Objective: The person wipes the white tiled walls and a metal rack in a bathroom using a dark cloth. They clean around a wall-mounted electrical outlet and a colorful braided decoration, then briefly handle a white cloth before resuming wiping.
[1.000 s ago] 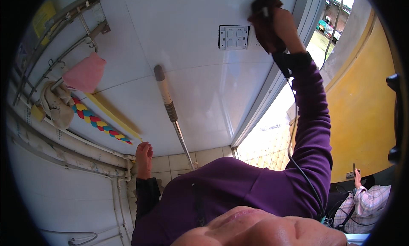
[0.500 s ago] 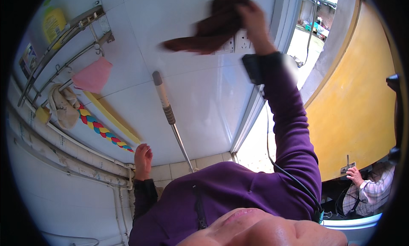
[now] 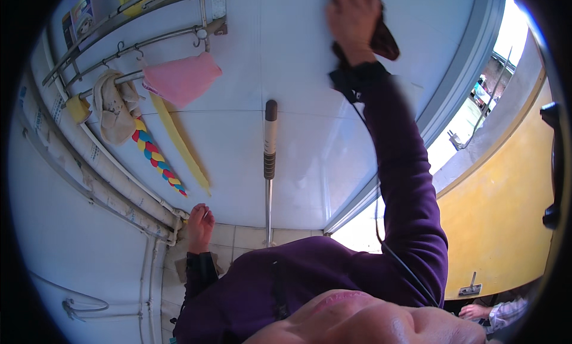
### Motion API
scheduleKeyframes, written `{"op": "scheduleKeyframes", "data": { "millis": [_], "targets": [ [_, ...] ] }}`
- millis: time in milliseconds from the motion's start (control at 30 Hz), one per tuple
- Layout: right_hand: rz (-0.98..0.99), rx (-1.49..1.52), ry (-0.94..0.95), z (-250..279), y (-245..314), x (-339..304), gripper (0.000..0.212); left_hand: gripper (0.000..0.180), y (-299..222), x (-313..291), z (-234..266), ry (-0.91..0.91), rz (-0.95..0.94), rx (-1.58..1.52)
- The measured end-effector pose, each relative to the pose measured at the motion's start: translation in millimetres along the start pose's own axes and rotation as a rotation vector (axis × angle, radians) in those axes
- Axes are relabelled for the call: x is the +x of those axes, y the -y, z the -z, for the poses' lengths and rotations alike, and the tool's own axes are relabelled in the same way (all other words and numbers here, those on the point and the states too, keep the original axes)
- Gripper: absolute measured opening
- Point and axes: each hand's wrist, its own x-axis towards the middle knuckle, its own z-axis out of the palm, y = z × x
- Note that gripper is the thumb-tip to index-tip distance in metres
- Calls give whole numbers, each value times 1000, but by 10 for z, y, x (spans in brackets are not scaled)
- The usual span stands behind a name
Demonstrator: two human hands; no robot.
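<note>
At the top of the head view, my right hand (image 3: 353, 23) presses a dark brown cloth (image 3: 386, 41) against the white tiled wall (image 3: 304, 64). Its fingers are partly smeared by motion, and the upper part of the cloth is cut off by the frame edge. Low on the left, my left hand (image 3: 201, 229) hangs with its fingers curled together and nothing visible in them. Between the two arms, a pole handle (image 3: 270, 135) with a grey grip leans upright against the wall.
A metal rack (image 3: 161, 43) at the upper left carries a pink cloth (image 3: 182, 79), a beige cloth (image 3: 114, 106), a yellow strip (image 3: 179, 144) and a braided colourful band (image 3: 156, 156). Pipes (image 3: 113, 171) run along the left. A yellow door (image 3: 506, 207) and another person's hand (image 3: 473, 311) are at right.
My right hand and the brown cloth have moved up to the picture's top edge. The view has shifted, so the rack and pole sit further right. The other person's hand has left the door handle.
</note>
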Motion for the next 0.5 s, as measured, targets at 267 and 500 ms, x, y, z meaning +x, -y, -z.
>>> {"op": "scheduleKeyframes", "data": {
  "millis": [267, 500],
  "targets": [
    [329, 466, 221, -235, 714, 477, 34, 8, 37, 92, -3, 25, 20, -18],
    [298, 85, 64, -639, 174, 1731, 38, 7, -70, 236, 79, -10, -20, -24]
  ]
}}
